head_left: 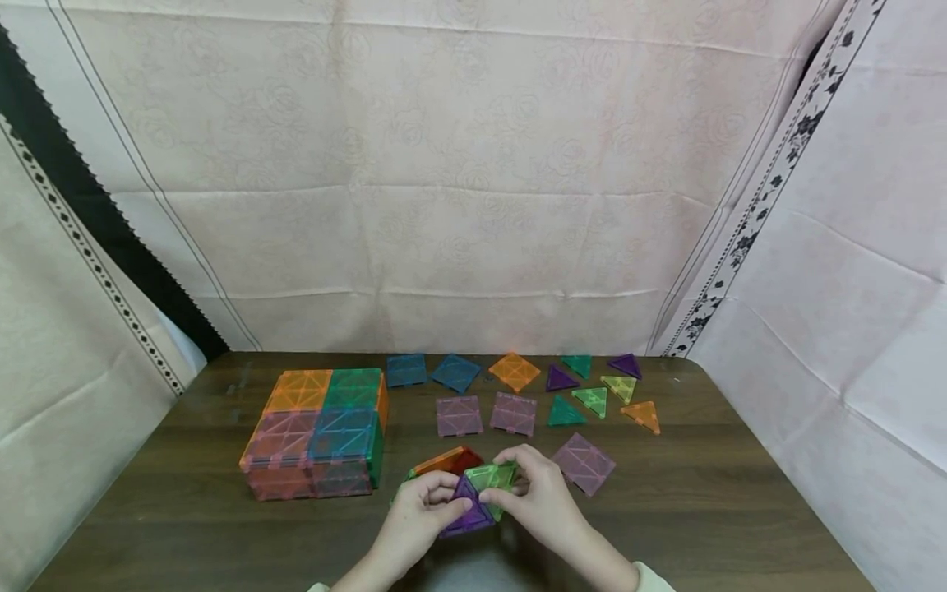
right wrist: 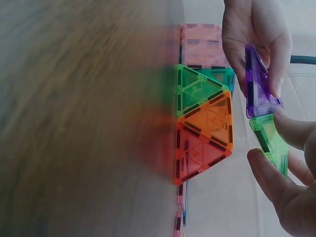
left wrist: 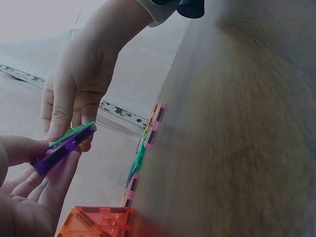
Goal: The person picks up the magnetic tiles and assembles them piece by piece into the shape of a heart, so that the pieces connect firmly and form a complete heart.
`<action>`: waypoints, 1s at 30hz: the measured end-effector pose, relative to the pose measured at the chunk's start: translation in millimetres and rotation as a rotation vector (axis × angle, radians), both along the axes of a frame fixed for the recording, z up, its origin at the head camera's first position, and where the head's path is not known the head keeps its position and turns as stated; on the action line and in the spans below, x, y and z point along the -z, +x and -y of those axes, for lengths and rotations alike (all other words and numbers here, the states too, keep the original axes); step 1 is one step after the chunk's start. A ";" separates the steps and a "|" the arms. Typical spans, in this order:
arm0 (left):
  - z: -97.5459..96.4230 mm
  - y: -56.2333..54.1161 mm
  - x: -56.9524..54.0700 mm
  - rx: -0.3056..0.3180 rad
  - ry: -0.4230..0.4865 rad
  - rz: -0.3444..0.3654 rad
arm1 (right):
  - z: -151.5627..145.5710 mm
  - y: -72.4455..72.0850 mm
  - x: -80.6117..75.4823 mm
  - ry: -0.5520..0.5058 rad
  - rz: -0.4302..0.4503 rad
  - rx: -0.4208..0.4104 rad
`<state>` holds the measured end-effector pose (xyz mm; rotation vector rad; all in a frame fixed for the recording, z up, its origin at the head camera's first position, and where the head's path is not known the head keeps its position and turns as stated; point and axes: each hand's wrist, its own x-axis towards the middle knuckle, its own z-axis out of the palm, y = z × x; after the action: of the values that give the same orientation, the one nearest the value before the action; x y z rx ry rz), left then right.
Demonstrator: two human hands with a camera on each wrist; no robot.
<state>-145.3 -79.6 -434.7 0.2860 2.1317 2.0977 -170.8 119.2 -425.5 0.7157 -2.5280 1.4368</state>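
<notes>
My left hand (head_left: 410,520) pinches a purple triangular magnetic tile (head_left: 471,520) between thumb and fingers. My right hand (head_left: 551,503) grips a light green triangular magnetic tile (head_left: 490,475). Edge to edge, the two tiles meet in the right wrist view, the purple one (right wrist: 260,91) above the green (right wrist: 271,143). Both are held up off the tabletop. Just beyond the hands stands a piece built of triangles, with a red tile (right wrist: 197,153), an orange tile (right wrist: 215,118) and a green tile (right wrist: 195,91) side by side; the hands partly cover it in the head view.
A box of joined square tiles (head_left: 314,477) stands at the left of the wooden table (head_left: 666,510). Blue, orange and pink squares lie at the back middle. Several small triangles lie behind right, and a pink square (head_left: 584,464) lies beside my right hand. Cloth (head_left: 473,205) hangs around.
</notes>
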 end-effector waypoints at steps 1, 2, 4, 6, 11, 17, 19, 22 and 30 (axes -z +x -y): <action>0.1 0.1 0.0 -0.009 -0.007 -0.001 | 0.6 -0.1 0.5 0.005 -0.010 -0.002; 0.3 0.3 -0.1 -0.018 -0.013 -0.003 | 1.3 0.0 0.7 0.006 -0.013 -0.006; 1.0 0.5 -0.8 -0.034 -0.030 -0.001 | 2.6 0.5 0.4 0.003 -0.021 -0.018; 1.9 0.6 -1.5 -0.043 -0.041 -0.001 | 3.8 0.6 -0.2 0.000 -0.025 -0.029; 3.1 0.2 -2.2 -0.054 -0.042 0.012 | 6.0 0.8 -0.6 -0.009 -0.032 -0.055; 2.9 -0.5 -1.8 -0.073 -0.058 0.010 | 7.7 1.8 -1.0 -0.006 -0.061 -0.070; 2.8 -0.9 -2.0 -0.076 -0.051 0.017 | 8.0 1.6 -0.4 -0.006 -0.069 -0.074; 2.8 -1.2 -1.9 -0.075 -0.028 0.035 | 8.2 1.0 0.7 -0.011 -0.075 -0.079; 2.6 -1.5 0.5 -0.113 0.008 0.048 | 5.2 -2.2 -0.9 0.019 -0.146 -0.130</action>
<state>-146.8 -82.2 -435.2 0.1176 2.1599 2.1498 -173.0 114.0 -424.5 0.9670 -2.4272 1.3460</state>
